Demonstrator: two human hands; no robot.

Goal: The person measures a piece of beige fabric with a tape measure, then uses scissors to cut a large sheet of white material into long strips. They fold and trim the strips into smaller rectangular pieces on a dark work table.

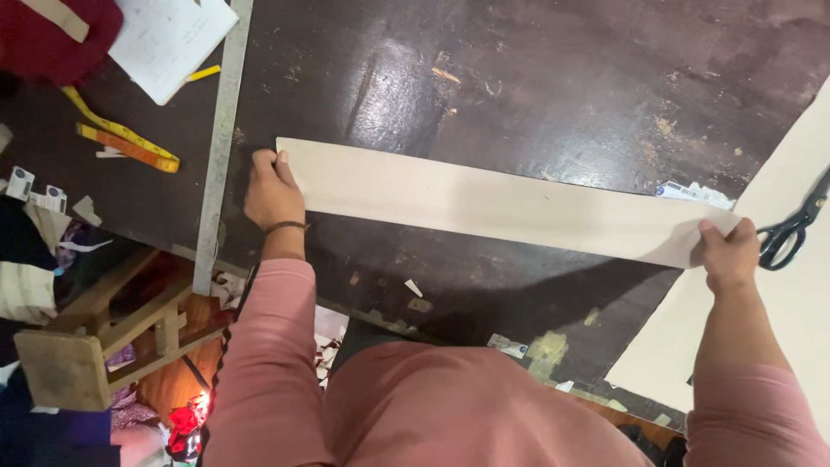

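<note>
Matt cream cloth strip (484, 203); worn glossy dark wood table (562, 78)

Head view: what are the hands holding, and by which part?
Both hold one long cream strip of paper or card. The left hand grips its left end; the right hand pinches the right end, lifted slightly off the dark table.

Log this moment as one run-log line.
left hand: grips strip end | right hand: grips other end | cream strip: stretched over dark table | scissors: beside right hand
</note>
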